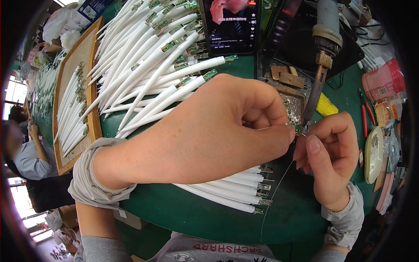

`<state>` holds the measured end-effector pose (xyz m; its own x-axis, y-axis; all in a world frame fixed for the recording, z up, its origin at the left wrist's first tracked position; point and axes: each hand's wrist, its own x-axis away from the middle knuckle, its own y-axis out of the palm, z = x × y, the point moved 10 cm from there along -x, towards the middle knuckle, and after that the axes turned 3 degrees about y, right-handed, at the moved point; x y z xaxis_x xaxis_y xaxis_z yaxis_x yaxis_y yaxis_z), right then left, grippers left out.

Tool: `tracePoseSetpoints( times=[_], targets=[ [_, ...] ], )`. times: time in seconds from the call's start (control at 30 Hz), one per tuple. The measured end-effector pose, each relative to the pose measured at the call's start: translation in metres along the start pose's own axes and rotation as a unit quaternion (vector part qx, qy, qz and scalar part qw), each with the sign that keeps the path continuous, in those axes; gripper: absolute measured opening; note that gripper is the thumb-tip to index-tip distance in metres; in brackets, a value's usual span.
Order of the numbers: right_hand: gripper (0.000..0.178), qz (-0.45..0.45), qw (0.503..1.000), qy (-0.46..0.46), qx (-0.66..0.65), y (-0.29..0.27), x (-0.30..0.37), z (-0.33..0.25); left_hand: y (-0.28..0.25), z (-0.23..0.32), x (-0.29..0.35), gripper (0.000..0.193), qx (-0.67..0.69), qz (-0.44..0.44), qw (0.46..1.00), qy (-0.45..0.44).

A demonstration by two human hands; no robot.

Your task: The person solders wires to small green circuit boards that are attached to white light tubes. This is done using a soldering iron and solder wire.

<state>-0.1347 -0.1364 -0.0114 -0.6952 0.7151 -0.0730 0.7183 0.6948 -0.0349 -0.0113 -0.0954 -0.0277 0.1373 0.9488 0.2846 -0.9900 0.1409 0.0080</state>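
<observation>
My left hand (222, 131) reaches across the middle with thumb and fingers pinched together; what they hold is hidden. Just right of it, my right hand (334, 157) pinches a thin solder wire (279, 183), whose length trails down to the table's near edge. Between the two hands the tip of an upright soldering iron (323, 56) points down, close to both sets of fingertips. White tapered sticks with small green circuit boards lie heaped (152, 83) beyond my left arm. Another row of these sticks (231, 192) lies below my left hand.
A wood-framed tray (93, 124) holds more sticks at left. Behind stands a lit phone (231, 32). Wood blocks (290, 79) and a yellow sponge (326, 105) are near the iron. Red-handled pliers (365, 118), a pale dish (373, 155) and a pink container (384, 81) line the right. Another person (37, 155) sits far left.
</observation>
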Motion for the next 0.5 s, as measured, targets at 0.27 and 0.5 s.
tracePoseSetpoints(
  times=[0.27, 0.5],
  targets=[
    [0.019, 0.014, 0.990, -0.082, 0.112, -0.003, -0.001, -0.011, -0.004, -0.006, 0.002, 0.007, -0.033, 0.010, 0.999, -0.041],
    [0.028, -0.026, 0.896, -0.286, 0.339, 0.023, 0.010, -0.045, 0.004, -0.014, 0.002, 0.007, 0.007, -0.017, 0.997, -0.069]
  ],
)
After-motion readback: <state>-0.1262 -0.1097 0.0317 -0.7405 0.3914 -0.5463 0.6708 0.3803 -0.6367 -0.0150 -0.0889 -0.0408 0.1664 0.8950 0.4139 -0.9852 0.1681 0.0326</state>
